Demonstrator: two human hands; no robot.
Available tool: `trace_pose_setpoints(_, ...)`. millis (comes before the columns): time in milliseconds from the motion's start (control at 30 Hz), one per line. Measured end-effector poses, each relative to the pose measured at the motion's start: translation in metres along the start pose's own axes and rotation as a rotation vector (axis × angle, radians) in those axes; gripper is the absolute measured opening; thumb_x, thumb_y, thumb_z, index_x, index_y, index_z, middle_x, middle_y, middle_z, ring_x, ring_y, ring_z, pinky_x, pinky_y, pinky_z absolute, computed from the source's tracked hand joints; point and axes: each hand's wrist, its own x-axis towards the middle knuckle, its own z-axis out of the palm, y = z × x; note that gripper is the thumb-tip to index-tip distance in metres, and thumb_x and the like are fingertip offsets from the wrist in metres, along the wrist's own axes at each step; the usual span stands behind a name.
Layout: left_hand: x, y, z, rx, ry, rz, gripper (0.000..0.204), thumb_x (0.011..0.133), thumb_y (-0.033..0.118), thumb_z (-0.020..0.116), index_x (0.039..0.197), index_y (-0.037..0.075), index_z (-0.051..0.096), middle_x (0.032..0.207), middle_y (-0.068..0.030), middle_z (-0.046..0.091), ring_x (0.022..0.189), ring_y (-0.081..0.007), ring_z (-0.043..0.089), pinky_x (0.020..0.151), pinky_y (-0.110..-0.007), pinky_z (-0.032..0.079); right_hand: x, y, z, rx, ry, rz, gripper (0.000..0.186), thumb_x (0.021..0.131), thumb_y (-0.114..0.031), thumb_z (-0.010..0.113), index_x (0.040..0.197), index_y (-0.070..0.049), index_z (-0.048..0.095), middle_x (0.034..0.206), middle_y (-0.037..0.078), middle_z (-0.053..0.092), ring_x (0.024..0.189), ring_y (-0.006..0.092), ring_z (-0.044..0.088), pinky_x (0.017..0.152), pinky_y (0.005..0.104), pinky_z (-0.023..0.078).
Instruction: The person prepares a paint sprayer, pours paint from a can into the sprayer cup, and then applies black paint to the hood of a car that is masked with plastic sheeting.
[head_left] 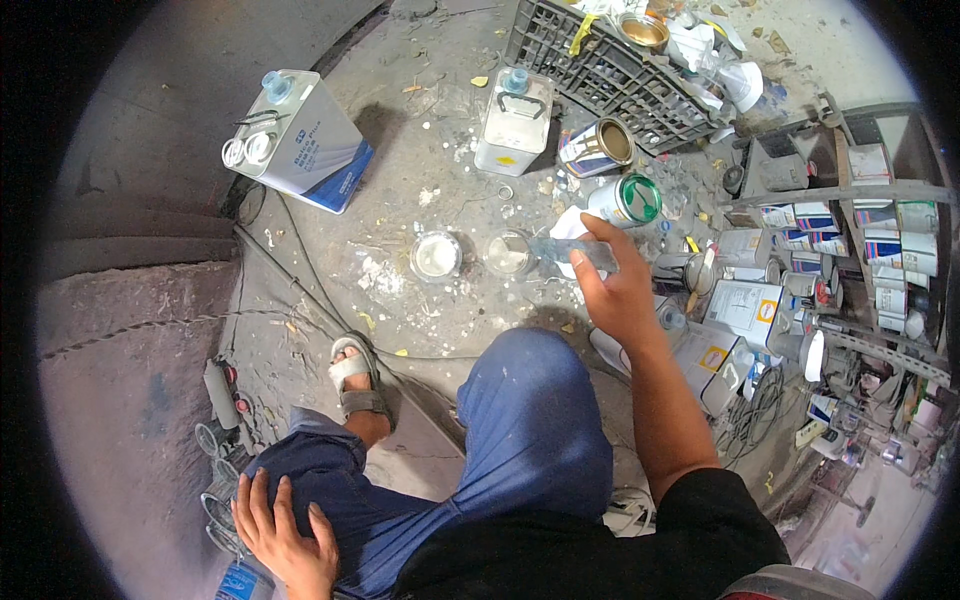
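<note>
My right hand [610, 275] is closed round a clear grey plastic item [565, 258], beside a transparent container [506, 255] on the floor; I cannot tell if they touch. A scrap of white paper [570, 220] is near my fingers. A clear cup with pale contents [437, 258] stands to the left. My left hand [285, 530] lies on my left leg with its fingers spread, holding nothing. An open can with a green rim [622, 202] stands just beyond my right hand.
Metal jugs [300, 150] [512, 130], an open can [590, 150] and a plastic crate [575, 70] sit ahead. Stacked cans [740, 320] and racks [890, 250] fill the right. A cable [290, 230] crosses the floor; a wall [110, 380] is at the left.
</note>
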Motion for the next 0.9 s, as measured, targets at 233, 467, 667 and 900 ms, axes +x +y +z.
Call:
trace_pose_setpoints(233, 0.003, 0.0, 0.0, -0.012, 0.007, 0.002, 0.038, 0.079, 0.019, 0.06, 0.113, 0.003, 0.063, 0.134, -0.0197, 0.052, 0.132, -0.042, 0.04, 0.111, -0.055, 0.026, -0.004, 0.034, 0.029, -0.041, -0.001, -0.042, 0.041, 0.087, -0.009, 0.063, 0.126, -0.002, 0.054, 0.119, 0.022, 0.062, 0.109, 0.0388, 0.06, 0.093, 0.0398, 0.047)
trace_pose_setpoints(467, 0.001, -0.001, -0.002, 0.002, -0.004, -0.016, 0.038, 0.079, 0.019, 0.06, 0.113, 0.003, 0.063, 0.133, -0.0191, 0.053, 0.132, -0.0422, 0.04, 0.111, -0.055, 0.025, -0.008, 0.013, 0.033, 0.064, 0.087, 0.29, 0.041, 0.086, -0.011, 0.063, 0.126, -0.003, 0.055, 0.116, 0.022, 0.063, 0.107, 0.0359, 0.062, 0.093, 0.0393, 0.047)
trace_pose_setpoints(667, 0.002, -0.001, -0.001, -0.001, -0.005, -0.011, 0.037, 0.08, 0.02, 0.06, 0.113, 0.003, 0.063, 0.134, -0.0189, 0.052, 0.132, -0.0422, 0.04, 0.111, -0.056, 0.025, -0.001, 0.003, 0.012, -0.043, 0.086, -0.018, 0.042, 0.085, -0.007, 0.066, 0.126, -0.004, 0.058, 0.102, 0.013, 0.068, 0.09, 0.0225, 0.066, 0.081, 0.0326, 0.051)
trace_pose_setpoints(900, 0.001, -0.003, 0.0, 0.006, 0.002, -0.011, 0.037, 0.081, 0.021, 0.059, 0.113, 0.002, 0.063, 0.134, -0.0189, 0.052, 0.132, -0.0418, 0.04, 0.112, -0.055, 0.025, -0.002, 0.027, 0.026, -0.078, -0.043, -0.126, 0.042, 0.086, -0.008, 0.064, 0.127, -0.004, 0.053, 0.114, 0.022, 0.063, 0.104, 0.0376, 0.062, 0.091, 0.0401, 0.048)
